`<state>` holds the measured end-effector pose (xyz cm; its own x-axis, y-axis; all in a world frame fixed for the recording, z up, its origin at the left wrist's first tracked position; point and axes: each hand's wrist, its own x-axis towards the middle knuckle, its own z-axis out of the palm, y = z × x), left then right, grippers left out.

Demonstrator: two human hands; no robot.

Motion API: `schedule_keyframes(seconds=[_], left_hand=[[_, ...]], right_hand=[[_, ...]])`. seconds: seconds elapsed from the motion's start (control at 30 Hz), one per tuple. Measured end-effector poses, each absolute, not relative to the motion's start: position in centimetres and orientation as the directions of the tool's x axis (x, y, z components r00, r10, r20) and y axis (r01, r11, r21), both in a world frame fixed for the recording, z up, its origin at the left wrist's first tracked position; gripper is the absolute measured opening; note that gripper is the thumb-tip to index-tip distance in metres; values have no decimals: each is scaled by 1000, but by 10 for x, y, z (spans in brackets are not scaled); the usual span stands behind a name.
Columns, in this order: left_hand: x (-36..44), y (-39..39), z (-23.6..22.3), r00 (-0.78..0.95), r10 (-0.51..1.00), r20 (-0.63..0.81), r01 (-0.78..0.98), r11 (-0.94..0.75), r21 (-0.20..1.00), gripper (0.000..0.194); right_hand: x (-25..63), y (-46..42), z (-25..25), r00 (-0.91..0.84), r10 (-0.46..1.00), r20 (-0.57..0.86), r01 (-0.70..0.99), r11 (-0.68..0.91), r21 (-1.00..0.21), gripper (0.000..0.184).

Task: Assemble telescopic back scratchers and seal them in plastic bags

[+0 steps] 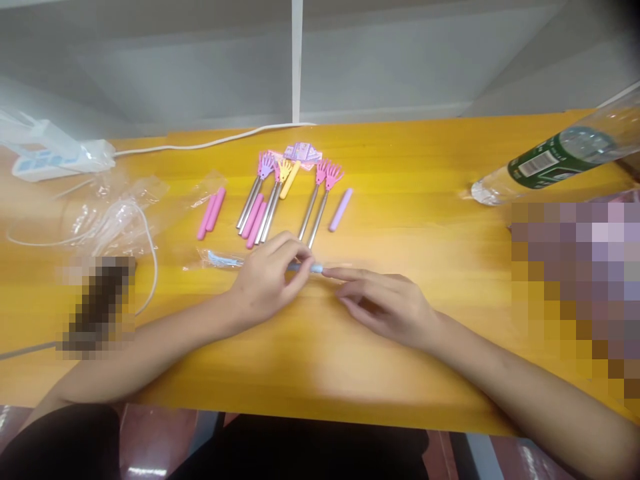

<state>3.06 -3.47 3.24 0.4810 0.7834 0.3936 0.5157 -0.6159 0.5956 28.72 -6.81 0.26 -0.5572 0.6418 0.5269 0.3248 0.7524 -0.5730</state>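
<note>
My left hand [273,277] is closed on a blue back scratcher [225,260], which lies crosswise and seems to be in a clear plastic sleeve. Its blue hand-shaped head sticks out to the left, and its light-blue end [317,268] shows past my left fingertips. My right hand [387,303] has its index finger stretched out to that end, touching or almost touching it. The other right fingers are loosely bent around nothing. Just beyond my hands lie several metal-rod back scratchers with purple, yellow and pink heads [334,175].
Loose pink grips [216,210], a yellow grip [290,180] and a purple grip [341,210] lie among the scratchers, near small printed cards [303,153]. To the left are clear plastic bags [110,213], a white cable and a power strip [63,160]. A bottle [545,160] stands at right.
</note>
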Motion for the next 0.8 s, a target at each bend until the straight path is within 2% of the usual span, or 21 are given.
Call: schedule_keyframes(seconds=[0.13,0.4,0.47,0.53,0.6,0.67,0.8], left_hand=[[32,-39,33,502,761,411,498,-643,582,8],[31,-38,30,516,751,413,521,-657,545,9],[30,-37,29,514,748,420,527,-661,533,8],[30,-36,28,509,747,428,532,-664,526,7],[29,-36,26,507,747,429,535,-663,523,7],[29,-35,24,512,747,423,534,-663,524,7],[29,-34,21,522,740,424,519,-670,531,5]], right_hand=[[286,-73,2,-600,615,512,362,780,-511,14],[288,-73,-3,-667,582,465,375,802,-466,18],[289,-72,-2,-648,564,513,360,819,-446,24],[291,-70,0,-558,572,601,369,820,-438,30],[293,-67,2,-402,635,659,431,767,-475,32],[294,-63,3,-298,724,622,484,676,-555,34],[290,-60,0,-394,844,363,447,521,-727,39]])
